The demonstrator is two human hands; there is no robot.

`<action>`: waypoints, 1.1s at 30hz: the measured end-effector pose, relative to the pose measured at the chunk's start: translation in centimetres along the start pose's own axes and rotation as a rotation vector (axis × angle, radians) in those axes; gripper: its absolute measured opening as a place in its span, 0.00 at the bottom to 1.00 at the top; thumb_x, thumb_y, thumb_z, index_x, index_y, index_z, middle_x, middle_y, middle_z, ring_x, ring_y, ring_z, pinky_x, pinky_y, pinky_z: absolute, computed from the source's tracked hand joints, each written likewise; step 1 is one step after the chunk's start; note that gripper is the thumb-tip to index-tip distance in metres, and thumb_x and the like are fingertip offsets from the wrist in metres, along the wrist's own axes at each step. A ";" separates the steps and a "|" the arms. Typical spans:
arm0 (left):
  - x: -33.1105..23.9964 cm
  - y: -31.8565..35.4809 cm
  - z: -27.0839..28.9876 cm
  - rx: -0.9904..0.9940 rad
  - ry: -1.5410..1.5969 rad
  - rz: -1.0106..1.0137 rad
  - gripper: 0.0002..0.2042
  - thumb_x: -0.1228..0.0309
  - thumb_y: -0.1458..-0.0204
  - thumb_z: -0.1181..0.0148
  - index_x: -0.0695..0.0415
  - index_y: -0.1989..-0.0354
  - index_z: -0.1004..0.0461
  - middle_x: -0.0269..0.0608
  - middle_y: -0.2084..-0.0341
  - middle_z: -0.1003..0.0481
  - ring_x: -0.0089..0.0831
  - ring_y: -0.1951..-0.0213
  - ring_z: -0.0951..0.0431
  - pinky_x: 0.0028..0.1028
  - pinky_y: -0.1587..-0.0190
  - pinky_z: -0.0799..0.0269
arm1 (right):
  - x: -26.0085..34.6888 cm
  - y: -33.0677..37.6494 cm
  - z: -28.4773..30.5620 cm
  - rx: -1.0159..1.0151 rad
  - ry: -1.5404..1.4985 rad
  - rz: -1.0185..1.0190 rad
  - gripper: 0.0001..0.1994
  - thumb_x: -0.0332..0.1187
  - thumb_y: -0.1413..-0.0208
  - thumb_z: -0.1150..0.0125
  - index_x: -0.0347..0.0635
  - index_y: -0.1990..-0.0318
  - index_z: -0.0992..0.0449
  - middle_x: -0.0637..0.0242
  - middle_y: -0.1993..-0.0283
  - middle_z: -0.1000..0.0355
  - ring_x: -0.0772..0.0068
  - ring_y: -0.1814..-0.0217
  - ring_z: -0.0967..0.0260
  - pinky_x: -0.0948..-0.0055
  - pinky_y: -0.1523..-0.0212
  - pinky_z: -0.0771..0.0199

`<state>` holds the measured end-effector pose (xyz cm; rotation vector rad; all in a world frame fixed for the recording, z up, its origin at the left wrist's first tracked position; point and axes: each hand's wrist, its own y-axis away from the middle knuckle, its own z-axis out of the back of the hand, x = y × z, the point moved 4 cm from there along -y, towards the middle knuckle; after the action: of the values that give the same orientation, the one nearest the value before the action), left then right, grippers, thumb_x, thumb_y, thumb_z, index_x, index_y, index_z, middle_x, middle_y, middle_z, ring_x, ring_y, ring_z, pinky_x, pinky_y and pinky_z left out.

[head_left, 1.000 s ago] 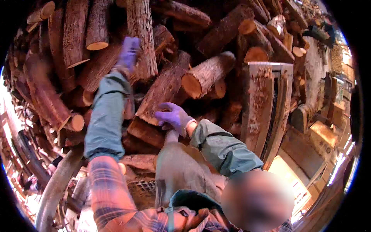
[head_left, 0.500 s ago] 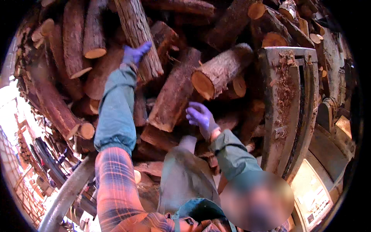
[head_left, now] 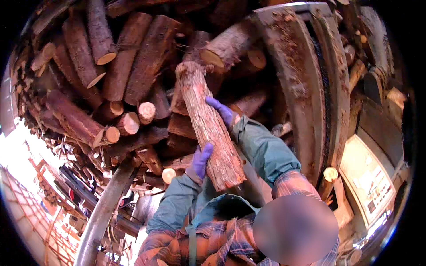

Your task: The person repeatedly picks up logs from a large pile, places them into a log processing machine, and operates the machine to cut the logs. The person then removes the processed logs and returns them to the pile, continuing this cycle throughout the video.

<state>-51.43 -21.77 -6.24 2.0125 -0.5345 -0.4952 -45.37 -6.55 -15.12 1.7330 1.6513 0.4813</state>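
A long rough-barked log (head_left: 213, 128) lies slantwise between my gloved hands, in front of my body. My left hand (head_left: 200, 160), in a purple glove, grips it along the lower left side, thumb up. On the log's upper right side, my right hand (head_left: 222, 111) holds on, with a purple thumb showing and the other fingers hidden behind the bark. Just beyond the log's far end, a cut log (head_left: 228, 46) rests on the heap with its sawn face toward me.
A big heap of logs (head_left: 148, 62) rises ahead and to the left. At the right stands a tall metal beam (head_left: 299, 88) with bark scraps on it, beside a pale panel (head_left: 368, 177). A metal rail (head_left: 104, 217) runs at the lower left.
My left hand has brought the log from the heap back toward my body. My right hand, empty before, has closed on it too. The view has turned to the right.
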 end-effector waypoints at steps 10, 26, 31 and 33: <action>-0.3 -0.2 -12.3 0.071 -0.259 -0.265 0.23 0.61 0.38 0.43 0.53 0.37 0.40 0.39 0.45 0.31 0.33 0.46 0.29 0.35 0.40 0.33 | -1.7 21.3 1.9 0.124 0.370 0.768 0.43 0.47 0.50 0.27 0.33 0.33 0.40 0.58 0.37 0.33 0.66 0.36 0.37 0.64 0.32 0.39; 33.6 0.8 -38.5 0.408 -0.572 -0.099 0.20 0.55 0.36 0.45 0.56 0.43 0.28 0.35 0.56 0.23 0.28 0.52 0.25 0.32 0.48 0.30 | -0.7 63.4 19.7 -0.747 1.158 1.048 0.50 0.47 0.61 0.19 0.40 0.31 0.42 0.52 0.36 0.33 0.60 0.35 0.34 0.64 0.33 0.34; 35.6 -1.4 -38.7 0.516 -0.742 -0.076 0.17 0.57 0.36 0.44 0.58 0.49 0.28 0.36 0.57 0.25 0.25 0.58 0.25 0.29 0.55 0.26 | -6.0 63.2 23.5 -1.139 1.112 1.135 0.52 0.50 0.62 0.20 0.39 0.31 0.43 0.50 0.36 0.33 0.57 0.35 0.33 0.64 0.34 0.34; 35.5 -1.0 -39.4 0.505 -0.861 -0.224 0.18 0.61 0.36 0.44 0.61 0.45 0.32 0.38 0.56 0.26 0.24 0.57 0.25 0.28 0.53 0.27 | -7.4 62.8 22.4 -1.015 0.671 1.327 0.51 0.44 0.64 0.18 0.38 0.32 0.42 0.51 0.37 0.33 0.58 0.34 0.35 0.63 0.33 0.35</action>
<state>-0.62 -13.41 6.41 2.2815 -1.0287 -1.5167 14.26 -16.03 14.16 1.5962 0.0784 2.1863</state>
